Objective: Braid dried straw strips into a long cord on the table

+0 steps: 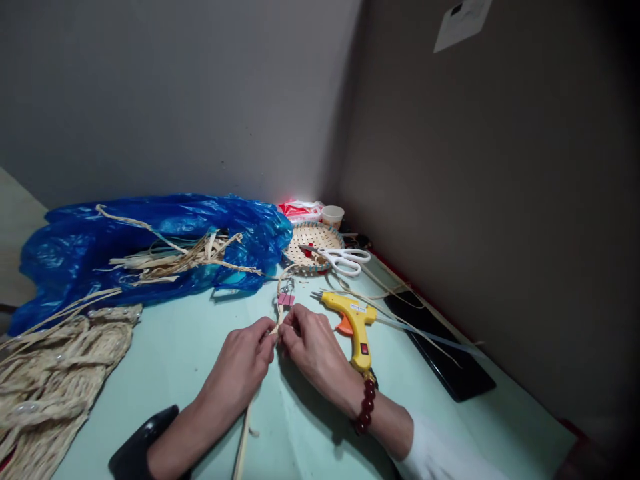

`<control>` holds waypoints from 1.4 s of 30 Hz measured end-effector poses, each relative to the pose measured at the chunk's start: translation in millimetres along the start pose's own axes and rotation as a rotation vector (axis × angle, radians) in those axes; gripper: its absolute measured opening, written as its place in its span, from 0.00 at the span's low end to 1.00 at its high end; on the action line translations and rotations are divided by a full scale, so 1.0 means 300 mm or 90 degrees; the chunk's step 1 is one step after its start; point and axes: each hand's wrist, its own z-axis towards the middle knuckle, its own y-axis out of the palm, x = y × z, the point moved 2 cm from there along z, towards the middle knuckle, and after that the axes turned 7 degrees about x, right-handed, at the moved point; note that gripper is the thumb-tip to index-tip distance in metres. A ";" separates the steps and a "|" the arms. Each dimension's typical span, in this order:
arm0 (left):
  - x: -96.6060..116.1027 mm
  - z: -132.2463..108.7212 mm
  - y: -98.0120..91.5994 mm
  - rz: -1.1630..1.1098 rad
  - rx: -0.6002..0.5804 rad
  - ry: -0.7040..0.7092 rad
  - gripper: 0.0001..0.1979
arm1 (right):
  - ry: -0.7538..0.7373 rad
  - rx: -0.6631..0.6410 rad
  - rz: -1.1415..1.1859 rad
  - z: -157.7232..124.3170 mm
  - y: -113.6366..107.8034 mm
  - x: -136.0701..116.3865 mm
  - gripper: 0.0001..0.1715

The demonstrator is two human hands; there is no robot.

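My left hand and my right hand meet at the middle of the table, both pinching a pale strip of plant fibre. The strip runs up through a pink binder clip just beyond my fingertips. Its loose tail trails down below my left hand toward the table's front edge. Fingers hide the exact spot where the strands cross. Right of my right hand lies a yellow glue gun with an orange trigger, its nozzle pointing left.
White-handled scissors rest on a round woven tray near a paper cup. A blue plastic bag with fibre strips fills the back left. Woven pieces lie at left, a black tablet-like slab at right. Walls enclose the back and right.
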 end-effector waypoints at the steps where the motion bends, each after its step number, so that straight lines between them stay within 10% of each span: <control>1: 0.006 -0.008 0.000 0.025 0.014 -0.006 0.08 | -0.002 0.003 -0.007 -0.002 0.001 -0.002 0.07; 21: 0.060 -0.149 0.136 0.476 0.300 0.410 0.15 | 0.204 -0.064 0.344 0.026 0.017 0.057 0.04; 27: 0.036 -0.063 0.021 0.005 0.185 0.082 0.11 | 0.218 -0.078 0.401 0.018 0.006 0.063 0.04; 31: -0.002 0.020 0.025 -0.378 -0.106 -0.208 0.13 | 0.229 -0.091 0.415 0.016 -0.002 0.059 0.05; 42: -0.036 0.062 0.035 -0.366 -0.135 -0.187 0.16 | 0.162 -0.114 0.231 0.021 -0.025 0.056 0.08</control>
